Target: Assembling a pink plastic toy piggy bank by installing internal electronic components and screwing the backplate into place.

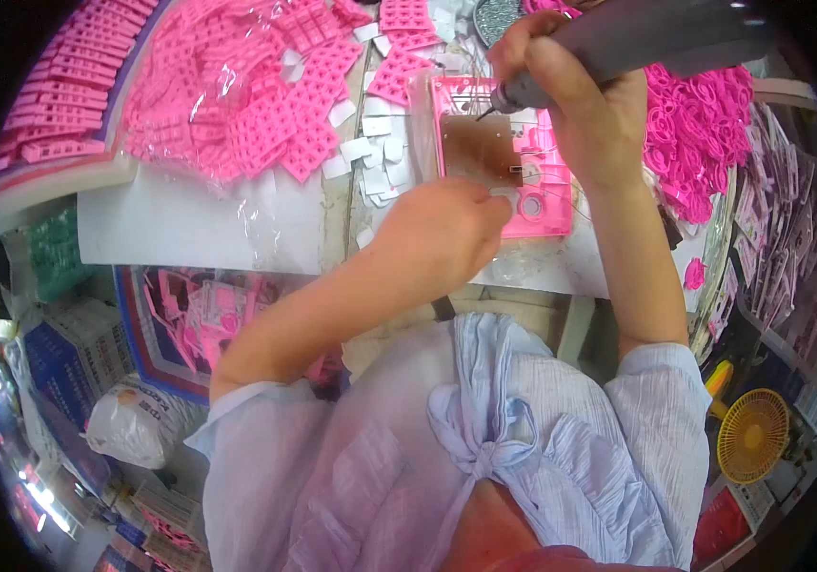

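Nearest, on a pale white work surface: bare left hand, fingers curled at the near edge of a shallow pink plastic housing, probably to steady it; fingertips obscured, any pinch impossible to tell. Within the housing: flat brown rectangular panel. Beyond: bare right hand wrapped around a thick dark-grey power driver, slanted presumably to aim the bit at the panel's far edge; contact unclear, tool's upper side cut off. Farther left: heaped pink grid-patterned plastic parts, partly blurred by glare.
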`<state>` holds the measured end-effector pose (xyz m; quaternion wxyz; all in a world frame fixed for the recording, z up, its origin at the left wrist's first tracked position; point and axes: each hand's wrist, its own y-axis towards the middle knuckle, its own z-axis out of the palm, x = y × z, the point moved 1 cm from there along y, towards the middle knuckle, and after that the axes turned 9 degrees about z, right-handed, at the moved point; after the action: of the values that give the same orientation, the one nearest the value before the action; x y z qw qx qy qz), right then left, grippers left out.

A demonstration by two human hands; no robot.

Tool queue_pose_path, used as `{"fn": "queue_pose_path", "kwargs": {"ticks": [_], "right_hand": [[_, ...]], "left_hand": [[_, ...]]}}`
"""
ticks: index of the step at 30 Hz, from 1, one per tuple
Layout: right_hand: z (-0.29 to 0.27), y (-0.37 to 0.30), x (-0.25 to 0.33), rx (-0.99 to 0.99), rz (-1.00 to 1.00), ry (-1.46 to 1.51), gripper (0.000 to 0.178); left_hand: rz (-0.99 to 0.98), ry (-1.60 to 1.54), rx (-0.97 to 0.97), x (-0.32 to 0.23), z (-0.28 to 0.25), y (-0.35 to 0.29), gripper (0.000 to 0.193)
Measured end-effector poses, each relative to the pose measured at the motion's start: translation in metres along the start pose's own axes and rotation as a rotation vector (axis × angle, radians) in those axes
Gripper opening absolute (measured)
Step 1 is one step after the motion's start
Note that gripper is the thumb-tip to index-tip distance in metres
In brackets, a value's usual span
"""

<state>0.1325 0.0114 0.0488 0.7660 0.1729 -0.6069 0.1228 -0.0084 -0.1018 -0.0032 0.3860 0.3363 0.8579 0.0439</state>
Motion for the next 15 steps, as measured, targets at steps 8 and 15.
{"fn": "queue_pose_path", "kwargs": {"ticks": [8, 15], "right_hand": [[-0.022, -0.057, -0.019, 0.244, -0.004, -0.803, 0.042], [-0.019, -0.058, -0.022, 0.228, -0.017, -0.801, 0.033]], "left_hand": [[-0.127, -0.094, -0.282, 0.006, -0.004, -0.006, 0.012], [-0.143, 0.032, -0.367, 0.008, 0.002, -0.001, 0.024]]}}
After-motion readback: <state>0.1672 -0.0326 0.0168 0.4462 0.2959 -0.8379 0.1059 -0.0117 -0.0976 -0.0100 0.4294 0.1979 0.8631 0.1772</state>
